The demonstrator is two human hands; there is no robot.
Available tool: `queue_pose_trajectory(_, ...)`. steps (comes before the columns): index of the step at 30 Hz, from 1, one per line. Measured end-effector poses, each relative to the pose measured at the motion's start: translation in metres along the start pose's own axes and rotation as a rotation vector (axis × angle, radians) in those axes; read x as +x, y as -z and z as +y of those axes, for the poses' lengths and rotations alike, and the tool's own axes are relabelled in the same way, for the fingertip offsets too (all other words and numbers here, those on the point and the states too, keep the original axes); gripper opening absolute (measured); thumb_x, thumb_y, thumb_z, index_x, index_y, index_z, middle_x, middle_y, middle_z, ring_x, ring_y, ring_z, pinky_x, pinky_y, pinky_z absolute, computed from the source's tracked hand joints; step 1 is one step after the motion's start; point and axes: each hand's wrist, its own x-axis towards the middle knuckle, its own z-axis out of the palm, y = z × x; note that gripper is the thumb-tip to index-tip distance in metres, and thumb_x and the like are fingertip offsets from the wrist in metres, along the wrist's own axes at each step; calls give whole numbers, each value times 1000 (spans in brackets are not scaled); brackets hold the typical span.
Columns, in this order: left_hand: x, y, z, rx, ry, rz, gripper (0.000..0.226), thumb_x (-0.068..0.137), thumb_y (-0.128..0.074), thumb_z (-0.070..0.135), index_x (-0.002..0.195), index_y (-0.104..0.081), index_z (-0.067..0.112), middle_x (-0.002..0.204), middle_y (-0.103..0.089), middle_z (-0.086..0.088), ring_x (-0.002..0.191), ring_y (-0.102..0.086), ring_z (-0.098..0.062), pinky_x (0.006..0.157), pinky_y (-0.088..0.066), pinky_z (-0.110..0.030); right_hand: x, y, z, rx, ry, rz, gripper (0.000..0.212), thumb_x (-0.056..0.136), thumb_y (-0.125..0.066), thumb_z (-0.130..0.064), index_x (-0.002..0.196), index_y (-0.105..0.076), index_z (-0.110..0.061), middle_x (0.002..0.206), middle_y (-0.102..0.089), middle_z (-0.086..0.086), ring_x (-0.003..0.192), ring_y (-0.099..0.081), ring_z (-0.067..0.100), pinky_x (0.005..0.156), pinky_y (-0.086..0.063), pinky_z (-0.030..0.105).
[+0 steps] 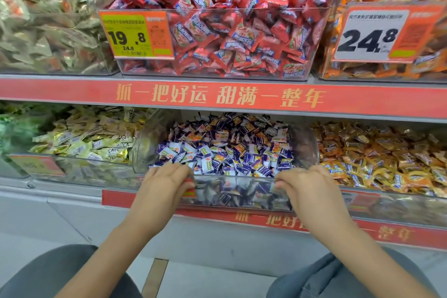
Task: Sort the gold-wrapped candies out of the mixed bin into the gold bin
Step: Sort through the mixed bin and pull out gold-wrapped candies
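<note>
Head view. The mixed bin (234, 191), a clear plastic container on the lower shelf (72, 198), holds purple-and-white wrapped candies (227, 152) with some orange-marked ones among them. Both hands grip its front wall. The left hand (164, 184) curls over the rim at the left end of the wall, fingers hooked inside and thumb pressed on the outer face over a red label. The right hand (309, 189) curls over the rim at the right end, fingertips on the wall. Neither hand holds a candy.

The gold bin (79, 167) stands just beside the mixed bin, to its left, on the same shelf. It contains gold-wrapped candies (96, 143), which lie up and to the left of the left hand, apart from it. A third bin (387, 201) of orange-gold wrapped candies stands just to the right of the right hand.

A red banner strip (217, 97) with gold characters fronts the upper shelf. Above it stand a bin of red candies (229, 31) with a yellow price tag (135, 34) reading 19.8, and a white price tag (377, 34) reading 24.8 to the right.
</note>
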Motion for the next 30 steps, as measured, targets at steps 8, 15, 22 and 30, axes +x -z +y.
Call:
queue_pose_trajectory(8, 25, -3, -6, -11, 71, -79, 8, 86, -65, 22, 83, -58, 19, 80, -60, 7, 81, -56, -20, 67, -32, -32, 16, -13, 2, 58, -106, 39, 26, 82, -74, -21, 58, -65, -18, 46, -54, -4, 47, -38, 19, 59, -27, 27)
queue_pose_trajectory(15, 25, -4, -1, 18, 135, -239, 12, 82, -70, 15, 91, -63, 13, 91, -61, -1, 90, -56, -26, 70, -43, -33, 2, -27, -3, 185, -98, -11, 8, 80, -75, -18, 74, -71, -20, 64, -67, -7, 57, -54, 15, 73, -44, 30)
queue_pose_trajectory(22, 57, -11, 103, -178, -226, -28, 31, 83, -59, 24, 112, -58, 14, 111, -56, 2, 108, -45, -13, 93, -39, -25, -4, 40, 90, 352, -446, 241, 18, 94, -51, -15, 107, -62, -22, 96, -68, 2, 84, -59, 19, 72, -46, 34)
queue_pose_trajectory(30, 177, -112, 271, -107, -106, -839, 53, 97, -42, 36, 142, -31, 12, 149, -29, -16, 137, -27, -36, 107, -31, -49, 4, 32, 209, -184, -466, -966, 81, 87, -20, -76, 152, -4, -31, 160, 11, -2, 147, 10, 26, 118, -1, 50)
